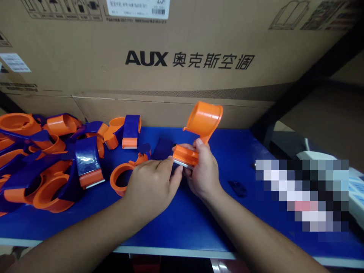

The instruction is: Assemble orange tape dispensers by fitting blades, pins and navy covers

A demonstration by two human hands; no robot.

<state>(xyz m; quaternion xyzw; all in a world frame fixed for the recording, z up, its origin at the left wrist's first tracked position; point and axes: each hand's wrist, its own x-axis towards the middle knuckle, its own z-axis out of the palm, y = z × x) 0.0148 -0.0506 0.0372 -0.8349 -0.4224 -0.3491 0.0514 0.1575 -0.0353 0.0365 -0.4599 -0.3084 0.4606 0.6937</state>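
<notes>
Tape dispenser: an orange tape dispenser [196, 136] is held above the blue counter [199, 212], near its middle, its round cup-like end tilted up and back toward the big cardboard box [182, 57].
Right hand grip: the right hand [203, 172] is closed around the dispenser's lower end, thumb on top, fingers underneath beside the toothed cutting edge.
Left hand grip: the left hand [150, 185] has its fingertips pinched together against that same toothed end, touching the right hand; whether it holds a small part there cannot be told, since the fingers hide the spot.
Missing piece: the held dispenser shows only orange plastic, with no dark blue cover on it that I can see.
Loose parts nearby: just behind the left hand lie an orange ring-shaped frame [122, 176] and a dark blue piece [162, 148], both apart from the held one; a small dark scrap [238, 188] lies to the right.
Finished-looking pile: at the left of the counter is a heap of dispensers [42, 159] with orange and blue joined, and one more such unit [130, 132] stands closer in.
Progress, as a judgement: many units look put together already; the one in hand seems partway, with its blue part not yet fitted, and at least one more bare frame waits.
</notes>
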